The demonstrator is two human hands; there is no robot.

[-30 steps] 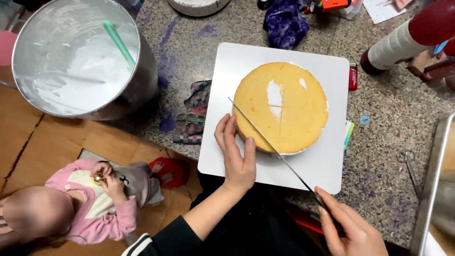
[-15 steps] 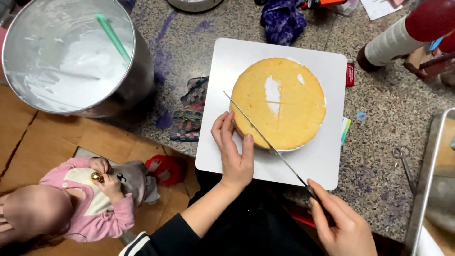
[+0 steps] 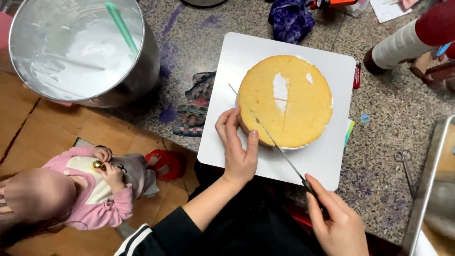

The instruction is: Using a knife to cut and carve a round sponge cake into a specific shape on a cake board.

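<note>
Your left hand (image 3: pixel 237 144) is flat on the white board (image 3: pixel 327 161), fingers together and loosely curved against the cake's (image 3: pixel 286 99) side at 8 o'clock, bracing it, not gripping. Your right hand (image 3: pixel 334 220) is closed around the handle of the long knife (image 3: pixel 270 135), at 5 o'clock from the cake.

Cake position: round yellow sponge, centre of the square board, nearest your body edge of the counter (image 3: pixel 398 109).

Progress, as a judgement: the blade lies level and runs from the handle up to 10 o'clock, its tip showing just past the cake's left edge. Looks like a horizontal cut that has only taken the near-left segment. Most of the round at 12 to 3 o'clock looks uncut. Cake is still one piece, top layer not lifted. Two white smears and a faint line mark the top. I can't tell how deep the blade sits.

Surface: speckled stone counter with purple stains. Big steel bowl (image 3: pixel 80 52) of white cream with a green spatula (image 3: pixel 122 28) at 10 o'clock. Folded patterned cloth (image 3: pixel 194 106) just left of the board. Scissors (image 3: pixel 406 163) at 3 o'clock, beside a metal tray edge.

Room: wooden floor (image 3: pixel 52 128) at lower left, a small child in pink (image 3: pixel 90 189) sitting there, well apart from the knife.
</note>
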